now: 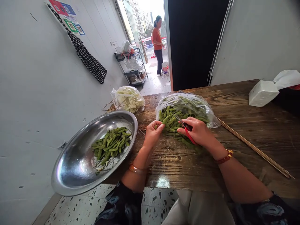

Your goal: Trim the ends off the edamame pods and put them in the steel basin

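Observation:
Pinched in the fingers of my left hand (pixel 152 133) is a green edamame pod (pixel 167 119). My right hand (pixel 199 131) grips a pair of scissors (pixel 188 135) with red handles, the blades pointing at that pod. Behind both hands, a clear plastic bag (pixel 199 106) lies with its mouth towards me, and many edamame pods (pixel 173 125) spill from it onto the wooden table (pixel 168 168). To the left, a large steel bowl (pixel 77 156) holds a heap of pods (pixel 111 143).
A bag of cauliflower pieces (pixel 130 99) sits behind the bowl, near some thin sticks. Long bamboo skewers (pixel 255 147) lie on the right, below a white foam block (pixel 262 93). Beyond the table are a loaded cart (pixel 133 68) and a person (pixel 157 43) in the doorway.

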Tool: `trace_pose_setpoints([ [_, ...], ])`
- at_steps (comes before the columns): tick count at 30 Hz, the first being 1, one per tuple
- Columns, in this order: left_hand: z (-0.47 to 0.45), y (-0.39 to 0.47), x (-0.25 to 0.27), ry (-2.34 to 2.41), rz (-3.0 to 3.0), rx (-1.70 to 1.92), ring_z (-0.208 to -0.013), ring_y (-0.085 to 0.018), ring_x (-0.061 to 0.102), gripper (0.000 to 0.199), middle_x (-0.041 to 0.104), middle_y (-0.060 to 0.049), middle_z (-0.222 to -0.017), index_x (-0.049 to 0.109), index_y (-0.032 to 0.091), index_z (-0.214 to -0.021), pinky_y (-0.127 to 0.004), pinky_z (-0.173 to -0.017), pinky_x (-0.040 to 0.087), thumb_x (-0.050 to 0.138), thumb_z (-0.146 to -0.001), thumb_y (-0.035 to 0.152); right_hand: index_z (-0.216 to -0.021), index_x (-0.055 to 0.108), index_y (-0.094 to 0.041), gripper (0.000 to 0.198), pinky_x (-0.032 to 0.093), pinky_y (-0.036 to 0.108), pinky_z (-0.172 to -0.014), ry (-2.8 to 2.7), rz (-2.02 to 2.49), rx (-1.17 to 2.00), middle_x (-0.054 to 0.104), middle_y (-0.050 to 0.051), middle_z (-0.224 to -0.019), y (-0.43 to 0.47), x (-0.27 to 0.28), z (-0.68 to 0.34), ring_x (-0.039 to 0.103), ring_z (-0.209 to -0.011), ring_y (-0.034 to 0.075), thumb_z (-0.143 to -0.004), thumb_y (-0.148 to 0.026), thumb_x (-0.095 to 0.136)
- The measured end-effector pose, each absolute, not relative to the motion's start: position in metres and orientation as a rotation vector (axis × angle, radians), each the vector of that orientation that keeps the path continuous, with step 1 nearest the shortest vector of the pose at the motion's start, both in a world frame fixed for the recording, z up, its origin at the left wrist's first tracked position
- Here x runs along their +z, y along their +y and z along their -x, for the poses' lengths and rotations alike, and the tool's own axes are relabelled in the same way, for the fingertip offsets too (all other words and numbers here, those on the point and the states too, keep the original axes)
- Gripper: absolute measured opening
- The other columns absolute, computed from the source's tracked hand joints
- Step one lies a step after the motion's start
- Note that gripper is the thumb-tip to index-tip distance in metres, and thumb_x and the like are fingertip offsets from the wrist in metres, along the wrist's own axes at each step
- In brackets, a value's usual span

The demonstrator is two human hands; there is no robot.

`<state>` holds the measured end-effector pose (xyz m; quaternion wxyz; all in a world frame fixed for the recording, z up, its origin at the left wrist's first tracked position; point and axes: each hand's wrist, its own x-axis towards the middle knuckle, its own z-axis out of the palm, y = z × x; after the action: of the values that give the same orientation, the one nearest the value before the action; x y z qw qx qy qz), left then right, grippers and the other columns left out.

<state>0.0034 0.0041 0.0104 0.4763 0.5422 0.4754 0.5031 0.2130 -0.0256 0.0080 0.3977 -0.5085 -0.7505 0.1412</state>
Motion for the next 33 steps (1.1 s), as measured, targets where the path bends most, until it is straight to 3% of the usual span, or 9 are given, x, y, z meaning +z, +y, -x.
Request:
trace_pose_setpoints([
  [6,-0.01,-0.005,0.011,1.01,-1.181,1.118,-0.041,-0.003,0.023,0.033,0.035,0.01,-0.048,0.054,0.015,-0.076,-0.02,-0.042,0.015,0.074,-0.067,0.04,-0.109,0.068,-0.017,0.044,0.05,0.034,-0.077,-1.935,1.313,0.388,0.066,0.008,-0.096,-0.024,0.004,-0.212,0.064,-0.082,0.021,-0.082,-0.051,0.062],
  [16,-0.02,-0.015,0.015,0.961,-1.417,0.978,-0.054,-0.005,0.032,0.031,0.043,0.005,-0.06,0.057,0.012,-0.07,-0.02,-0.051,0.025,0.072,-0.07,0.039,-0.105,0.067,-0.017,0.035,0.05,0.032,-0.074,-1.898,1.202,0.397,0.066,0.007,-0.094,-0.028,0.006,-0.205,0.064,-0.081,0.02,-0.081,-0.043,0.066],
  [21,-0.019,-0.015,0.015,0.941,-1.461,1.001,-0.062,-0.008,0.04,0.031,0.052,0.001,-0.068,0.065,0.012,-0.081,-0.02,-0.058,0.032,0.07,-0.073,0.041,-0.102,0.067,-0.017,0.03,0.049,0.03,-0.072,-1.969,1.162,0.432,0.064,0.006,-0.091,-0.032,0.009,-0.199,0.063,-0.08,0.019,-0.082,-0.038,0.067],
  [24,-0.018,-0.014,0.013,0.953,-1.486,1.019,-0.066,-0.009,0.045,0.029,0.058,-0.001,-0.073,0.067,0.013,-0.078,-0.021,-0.062,0.036,0.068,-0.075,0.042,-0.1,0.066,-0.017,0.027,0.049,0.03,-0.071,-2.013,1.159,0.425,0.064,0.006,-0.089,-0.034,0.009,-0.197,0.062,-0.079,0.018,-0.082,-0.036,0.067],
  [33,-0.018,-0.011,0.011,0.935,-1.593,1.028,-0.071,-0.013,0.054,0.029,0.063,-0.003,-0.07,0.069,0.015,-0.079,-0.023,-0.066,0.043,0.065,-0.078,0.044,-0.091,0.065,-0.02,0.022,0.047,0.029,-0.069,-2.066,1.188,0.389,0.063,0.005,-0.088,-0.035,0.01,-0.198,0.06,-0.075,0.017,-0.082,-0.039,0.067],
])
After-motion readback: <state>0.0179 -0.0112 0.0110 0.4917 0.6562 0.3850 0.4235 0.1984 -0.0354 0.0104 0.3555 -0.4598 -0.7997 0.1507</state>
